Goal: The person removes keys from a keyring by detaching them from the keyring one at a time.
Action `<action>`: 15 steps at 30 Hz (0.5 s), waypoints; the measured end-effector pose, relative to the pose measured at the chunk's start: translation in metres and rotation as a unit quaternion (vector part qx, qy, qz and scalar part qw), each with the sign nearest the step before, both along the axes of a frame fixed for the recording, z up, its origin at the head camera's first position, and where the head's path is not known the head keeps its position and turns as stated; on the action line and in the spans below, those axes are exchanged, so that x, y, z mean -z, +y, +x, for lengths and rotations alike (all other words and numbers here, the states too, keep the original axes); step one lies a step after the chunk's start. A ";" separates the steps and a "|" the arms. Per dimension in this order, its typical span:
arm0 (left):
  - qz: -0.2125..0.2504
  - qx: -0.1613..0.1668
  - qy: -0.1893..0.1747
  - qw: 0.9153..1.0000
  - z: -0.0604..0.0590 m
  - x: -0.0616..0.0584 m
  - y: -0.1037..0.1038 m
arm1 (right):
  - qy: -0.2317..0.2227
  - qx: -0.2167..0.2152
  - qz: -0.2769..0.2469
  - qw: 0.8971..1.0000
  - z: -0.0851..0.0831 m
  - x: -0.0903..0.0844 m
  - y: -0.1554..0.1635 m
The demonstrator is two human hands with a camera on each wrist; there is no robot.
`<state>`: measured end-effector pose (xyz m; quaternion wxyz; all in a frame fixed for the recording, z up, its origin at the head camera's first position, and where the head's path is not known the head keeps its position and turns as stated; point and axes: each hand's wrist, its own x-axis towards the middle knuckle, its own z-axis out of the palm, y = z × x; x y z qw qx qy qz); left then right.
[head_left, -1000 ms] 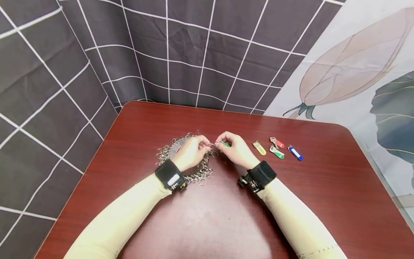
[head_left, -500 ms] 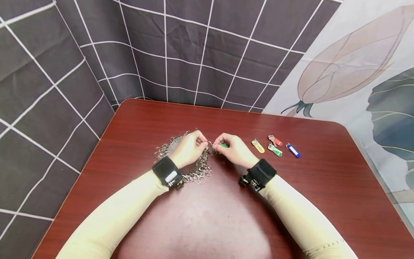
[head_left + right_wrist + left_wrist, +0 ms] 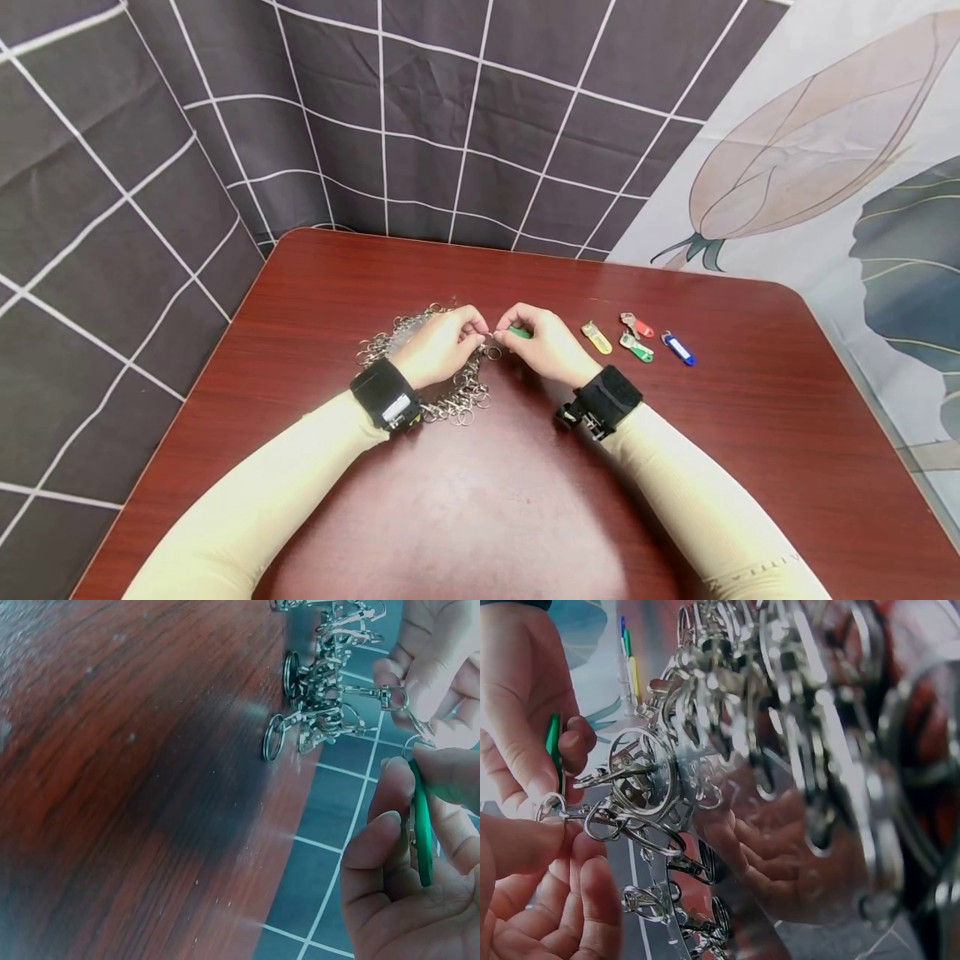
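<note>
Over the middle of the red-brown table [image 3: 675, 467], both hands meeting above a heap of metal key rings [image 3: 450, 392]. Left hand [image 3: 438, 346] — fingers pinching a small clasp ring [image 3: 391, 697] at the heap's edge. Right hand [image 3: 547, 346] — fingers curled round a green key tag [image 3: 421, 832], held just beside that ring. Four more coloured tags [image 3: 637, 342] lying in a row, right of the hands.

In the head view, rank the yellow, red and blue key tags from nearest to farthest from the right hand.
1. yellow key tag, just outward of the right hand.
2. red key tag, further along the row, toward the wall.
3. blue key tag, at the row's outer end.
</note>
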<state>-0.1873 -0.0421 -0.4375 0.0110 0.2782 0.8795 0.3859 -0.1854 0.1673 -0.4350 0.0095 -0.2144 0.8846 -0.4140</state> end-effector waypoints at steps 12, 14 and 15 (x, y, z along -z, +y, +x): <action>0.014 -0.003 -0.040 0.999 -0.004 0.002 0.000 | 0.007 0.012 -0.005 1.000 0.002 -0.002 -0.001; 0.017 -0.006 -0.043 0.999 -0.004 0.002 -0.001 | 0.005 0.009 -0.001 1.000 0.002 -0.002 -0.001; 0.022 -0.007 -0.045 0.999 -0.004 0.003 -0.001 | 0.003 0.008 0.001 1.000 0.003 -0.003 -0.001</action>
